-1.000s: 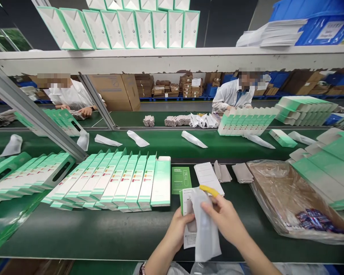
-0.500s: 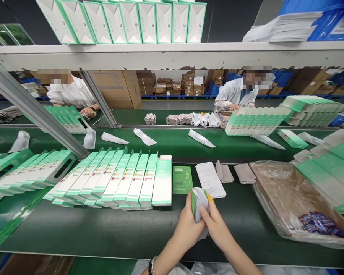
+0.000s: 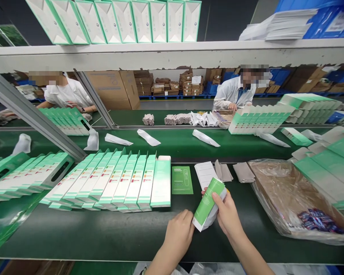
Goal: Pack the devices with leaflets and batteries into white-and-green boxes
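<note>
My right hand point(image 3: 229, 214) grips a green printed leaflet point(image 3: 208, 202), thumb on its face. The leaflet is folded or curved against a whitish pouch point(image 3: 211, 218), which shows along its right and lower side. A small yellow bit shows by the right fingers. My left hand point(image 3: 179, 231) is closed at the leaflet's lower left end, its fingertips partly hidden there. Behind the hands lie a flat green booklet point(image 3: 182, 180), white printed sheets point(image 3: 204, 173) and a folded grey-beige cloth or pouch point(image 3: 223, 171).
Several green-and-white boxes point(image 3: 160, 183) stand in a row at left. A plastic-lined carton point(image 3: 263, 191) holding small dark packets is at right. Beyond, white pouches point(image 3: 205, 138) lie on a green belt point(image 3: 174, 147). Two people work across it. A shelf point(image 3: 172, 55) spans overhead.
The leaflet and pouch have turned so the green face shows, and moved slightly right with my right hand. My left hand has shifted down and left to the leaflet's lower end.
</note>
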Demonstrator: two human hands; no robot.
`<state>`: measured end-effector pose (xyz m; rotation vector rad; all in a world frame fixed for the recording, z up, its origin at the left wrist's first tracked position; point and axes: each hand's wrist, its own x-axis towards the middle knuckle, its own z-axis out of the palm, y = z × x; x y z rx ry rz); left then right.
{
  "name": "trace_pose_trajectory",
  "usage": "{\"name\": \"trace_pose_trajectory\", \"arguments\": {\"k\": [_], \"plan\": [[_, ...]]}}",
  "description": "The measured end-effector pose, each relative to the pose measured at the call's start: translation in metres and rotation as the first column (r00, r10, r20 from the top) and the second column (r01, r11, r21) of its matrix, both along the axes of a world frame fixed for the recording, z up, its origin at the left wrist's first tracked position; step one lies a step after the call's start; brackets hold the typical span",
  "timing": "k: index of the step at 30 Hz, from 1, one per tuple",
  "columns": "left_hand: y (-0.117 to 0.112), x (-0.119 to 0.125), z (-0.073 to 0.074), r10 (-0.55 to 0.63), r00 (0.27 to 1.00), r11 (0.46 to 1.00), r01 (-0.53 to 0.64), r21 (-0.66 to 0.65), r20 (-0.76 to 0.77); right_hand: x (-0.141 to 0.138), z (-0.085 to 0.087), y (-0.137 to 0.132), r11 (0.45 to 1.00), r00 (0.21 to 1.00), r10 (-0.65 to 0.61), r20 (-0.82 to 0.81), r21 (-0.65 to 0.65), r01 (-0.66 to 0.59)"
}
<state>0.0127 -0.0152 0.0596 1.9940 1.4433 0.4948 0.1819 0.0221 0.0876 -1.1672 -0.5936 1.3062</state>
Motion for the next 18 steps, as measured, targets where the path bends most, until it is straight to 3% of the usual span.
{"name": "trace_pose_trajectory", "arguments": {"k": [7,11,14,18], "plan": [[-0.004,0.011,-0.017,-0.013,0.985,1.0,0.013,0.006,0.174,-0.005,0.007,-0.002,1.0,0.998,0.022,-0.054,-0.004,-0.023],[-0.005,0.012,-0.019,-0.033,0.981,0.999,0.031,0.015,0.191,-0.005,0.005,-0.002,0.998,0.997,0.061,-0.053,-0.008,-0.062],[-0.007,-0.001,-0.003,-0.061,0.988,0.998,0.057,0.026,0.144,0.002,0.005,-0.003,0.998,0.996,0.062,-0.063,-0.011,-0.063],[-0.01,-0.044,0.051,-0.21,0.977,0.977,0.208,0.051,0.031,0.018,0.007,0.001,1.0,0.999,0.005,-0.047,-0.02,-0.006]]}}
